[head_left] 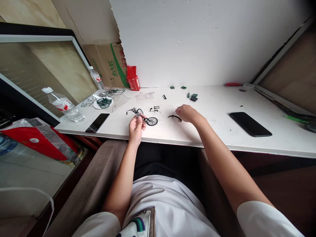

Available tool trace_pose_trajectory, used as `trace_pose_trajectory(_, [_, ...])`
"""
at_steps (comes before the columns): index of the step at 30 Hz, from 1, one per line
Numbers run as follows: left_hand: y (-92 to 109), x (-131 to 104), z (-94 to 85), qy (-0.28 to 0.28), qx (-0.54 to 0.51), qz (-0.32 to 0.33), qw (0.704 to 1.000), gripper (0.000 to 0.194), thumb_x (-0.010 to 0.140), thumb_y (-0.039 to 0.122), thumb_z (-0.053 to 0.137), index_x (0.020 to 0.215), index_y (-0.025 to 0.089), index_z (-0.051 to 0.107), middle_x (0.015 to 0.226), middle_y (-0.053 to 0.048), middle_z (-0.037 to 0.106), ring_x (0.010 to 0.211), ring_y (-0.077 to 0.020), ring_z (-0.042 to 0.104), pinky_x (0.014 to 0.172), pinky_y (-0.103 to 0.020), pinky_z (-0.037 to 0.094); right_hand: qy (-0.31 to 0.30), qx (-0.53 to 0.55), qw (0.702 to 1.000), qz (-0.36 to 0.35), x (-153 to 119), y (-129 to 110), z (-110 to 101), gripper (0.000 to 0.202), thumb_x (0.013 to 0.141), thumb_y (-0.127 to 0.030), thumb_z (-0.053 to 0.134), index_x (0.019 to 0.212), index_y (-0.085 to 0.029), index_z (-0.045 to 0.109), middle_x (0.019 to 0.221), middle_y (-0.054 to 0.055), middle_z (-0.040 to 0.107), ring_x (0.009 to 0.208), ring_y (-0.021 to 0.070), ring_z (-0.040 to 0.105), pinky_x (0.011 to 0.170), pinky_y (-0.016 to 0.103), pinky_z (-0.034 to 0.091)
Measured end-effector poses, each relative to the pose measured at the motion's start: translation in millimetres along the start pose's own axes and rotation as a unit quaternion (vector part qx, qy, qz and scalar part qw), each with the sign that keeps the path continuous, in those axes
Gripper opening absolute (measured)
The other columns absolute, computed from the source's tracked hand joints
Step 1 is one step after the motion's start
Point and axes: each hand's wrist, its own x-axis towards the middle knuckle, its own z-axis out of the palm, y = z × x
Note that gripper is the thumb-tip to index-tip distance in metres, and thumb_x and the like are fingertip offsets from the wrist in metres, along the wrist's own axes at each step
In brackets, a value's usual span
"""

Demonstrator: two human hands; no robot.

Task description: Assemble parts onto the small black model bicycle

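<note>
From my remote post, I saw a miniature bicycle [151, 121] gripped in the left hand [135, 130] above the front edge of a white table [163, 131]. The hands were apart. The right hand [189, 113] hovered near a curved black strip [175, 117], fingers curled; I could not tell whether they pinched anything. Small black parts [156, 107] lay between the hands, with dark green pieces [194, 98] farther back. I judged that handling such slender parts called for a light fingertip pinch and a steady left hold.
</note>
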Motion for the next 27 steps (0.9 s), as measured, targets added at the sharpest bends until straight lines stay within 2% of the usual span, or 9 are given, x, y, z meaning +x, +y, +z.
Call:
trace_pose_trajectory(4, [0.0, -0.7, 2.3, -0.012, 0.012, 0.003, 1.0, 0.047, 0.089, 0.062, 0.08, 0.097, 0.017, 0.069, 0.094, -0.006, 0.066, 0.062, -0.0071, 0.051, 0.053, -0.022, 0.038, -0.059, 0.042, 0.997, 0.024, 0.5, 13.7, -9.5, 0.035, 0.091, -0.048, 0.079, 0.117, -0.023, 0.082, 0.114, 0.012, 0.08, 0.085, 0.0246, 0.073, 0.075, 0.036, 0.058])
trace_pose_trajectory(6, [-0.4, -0.9, 2.7, -0.019, 0.023, 0.009, 1.0, 0.046, 0.091, 0.063, 0.077, 0.098, 0.017, 0.07, 0.092, -0.005, 0.066, 0.062, -0.0075, 0.05, 0.053, -0.022, 0.039, -0.061, 0.048, 0.997, 0.019, 1.3, 13.4, -8.1, 0.034, 0.087, -0.044, 0.084, 0.113, -0.023, 0.083, 0.111, 0.011, 0.081, 0.081, 0.0235, 0.073, 0.073, 0.035, 0.059])
trace_pose_trajectory(8, [-0.7, -1.1, 2.8, -0.022, 0.033, 0.016, 0.999, 0.046, 0.093, 0.063, 0.075, 0.099, 0.018, 0.069, 0.091, -0.005, 0.066, 0.062, -0.0077, 0.05, 0.053, -0.022, 0.039, -0.061, 0.045, 0.997, 0.016, 1.5, 11.2, -4.9, 0.022, 0.086, -0.035, 0.083, 0.103, -0.022, 0.084, 0.107, 0.011, 0.082, 0.079, 0.0235, 0.073, 0.072, 0.035, 0.059])
trace_pose_trajectory(11, [0.2, -1.5, 3.1, -0.021, 0.04, 0.02, 0.999, 0.046, 0.094, 0.063, 0.074, 0.099, 0.017, 0.069, 0.091, -0.006, 0.066, 0.061, -0.0075, 0.05, 0.053, -0.022, 0.039, -0.047, 0.043, 0.998, 0.007, 0.1, 6.9, -1.3, 0.013, 0.089, -0.024, 0.076, 0.099, -0.021, 0.083, 0.108, 0.011, 0.082, 0.083, 0.0249, 0.074, 0.074, 0.036, 0.058])
trace_pose_trajectory(15, [2.8, -2.0, 4.3, -0.015, 0.032, 0.014, 0.999, 0.046, 0.093, 0.062, 0.076, 0.1, 0.017, 0.07, 0.1, -0.008, 0.069, 0.062, -0.0069, 0.051, 0.054, -0.022, 0.04, 0.012, 0.119, 0.991, -0.056, -3.3, -2.5, -2.5, 0.014, 0.095, -0.027, 0.071, 0.1, -0.019, 0.081, 0.104, 0.012, 0.081, 0.093, 0.0259, 0.075, 0.08, 0.035, 0.06])
trace_pose_trajectory(18, [4.0, -1.8, 4.9, -0.014, 0.031, 0.012, 0.999, 0.047, 0.091, 0.063, 0.077, 0.099, 0.017, 0.07, 0.098, -0.008, 0.069, 0.062, -0.0073, 0.051, 0.053, -0.023, 0.04, 0.048, 0.224, 0.966, -0.121, -5.6, -15.7, -5.2, 0.023, 0.094, -0.042, 0.076, 0.097, -0.02, 0.081, 0.098, 0.009, 0.081, 0.089, 0.024, 0.074, 0.081, 0.036, 0.061])
trace_pose_trajectory(22, [4.1, -0.7, 5.5, -0.017, 0.038, 0.023, 0.999, 0.048, 0.091, 0.064, 0.076, 0.101, 0.017, 0.07, 0.097, -0.007, 0.068, 0.062, -0.008, 0.051, 0.053, -0.023, 0.04, 0.055, 0.364, 0.917, -0.151, -12.3, -39.7, -8.8, 0.046, 0.077, -0.063, 0.089, 0.095, -0.02, 0.083, 0.095, 0.009, 0.081, 0.086, 0.024, 0.075, 0.082, 0.04, 0.062])
trace_pose_trajectory(24, [4.1, -0.1, 5.9, -0.016, 0.039, 0.027, 0.999, 0.049, 0.09, 0.064, 0.077, 0.103, 0.017, 0.071, 0.096, -0.006, 0.067, 0.062, -0.0078, 0.051, 0.053, -0.023, 0.04, 0.052, 0.419, 0.892, -0.162, -17.4, -51.4, -9.9, 0.053, 0.071, -0.066, 0.093, 0.096, -0.02, 0.085, 0.095, 0.009, 0.082, 0.089, 0.0254, 0.076, 0.085, 0.041, 0.063])
trace_pose_trajectory(27, [4.3, 0.3, 6.3, -0.015, 0.046, 0.027, 0.998, 0.051, 0.09, 0.065, 0.077, 0.106, 0.017, 0.071, 0.091, -0.004, 0.066, 0.062, -0.0079, 0.052, 0.055, -0.023, 0.041, 0.038, 0.465, 0.865, -0.185, -24.3, -65.6, -9.4, 0.056, 0.069, -0.067, 0.094, 0.099, -0.021, 0.086, 0.094, 0.009, 0.082, 0.09, 0.0262, 0.077, 0.086, 0.042, 0.064])
